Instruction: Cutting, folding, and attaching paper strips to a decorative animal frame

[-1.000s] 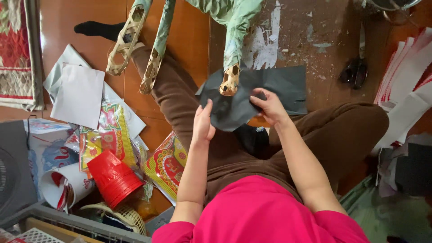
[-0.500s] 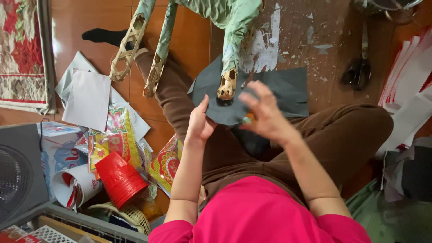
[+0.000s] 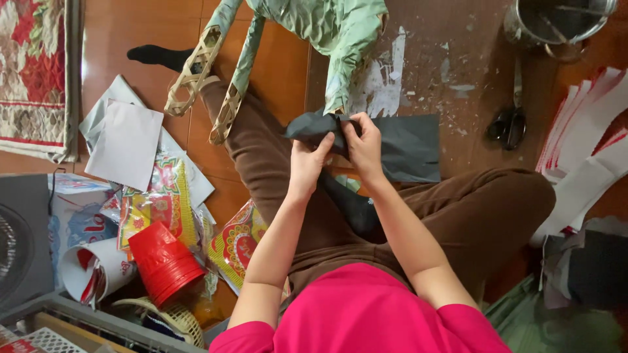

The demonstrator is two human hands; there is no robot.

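A dark grey paper sheet [image 3: 409, 145] lies across my lap and the floor. Its left part is wrapped around the foot of a green paper-covered figure [image 3: 333, 29] that has woven bamboo leg frames [image 3: 190, 72]. My left hand [image 3: 306, 163] grips the wrapped paper from below. My right hand [image 3: 364, 147] pinches the same paper from the right, thumbs close together. I sit on the floor in brown trousers [image 3: 458, 216] and a pink shirt.
Black scissors [image 3: 507, 117] and a metal pot [image 3: 559, 19] lie at the upper right. White and red paper strips [image 3: 589, 144] are stacked at right. A stack of red cups [image 3: 163, 265], colourful printed sheets [image 3: 154, 202], white paper [image 3: 124, 144] and a fan [image 3: 16, 242] sit at left.
My right hand rose off the grey sheet, then came back down. Both hands now hold the sheet folded up around the figure's foot.
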